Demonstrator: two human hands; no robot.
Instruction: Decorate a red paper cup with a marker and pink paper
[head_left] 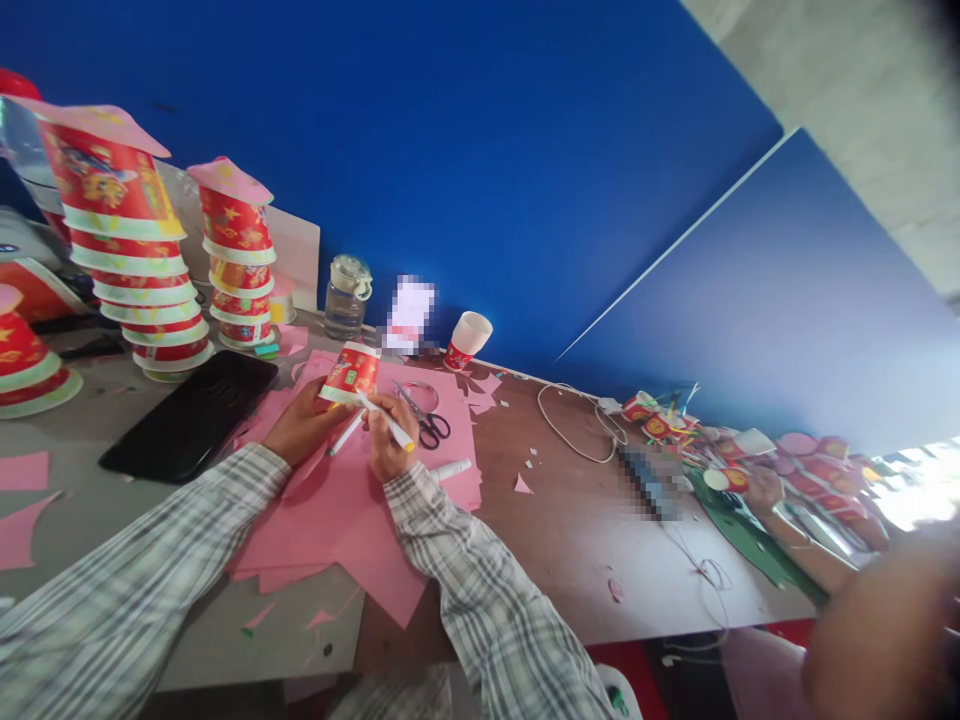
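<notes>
My left hand (307,420) grips an upturned red printed paper cup (350,372) and presses it mouth down on a sheet of pink paper (352,510). My right hand (388,440) is closed round a white marker (386,422) with a yellow end, its tip at the cup's rim. A second white pen (343,436) lies just below the cup between my hands. Black-handled scissors (426,420) lie open on the pink paper to the right of my right hand. Another white marker (452,469) rests near my right wrist.
Stacks of red cups topped with pink paper discs (142,240) stand at the back left, with a black tablet (191,412) in front. A glass jar (347,296), a tipped cup (465,340), a white cable (577,425) and another person's hand (765,490) among cups lie farther right.
</notes>
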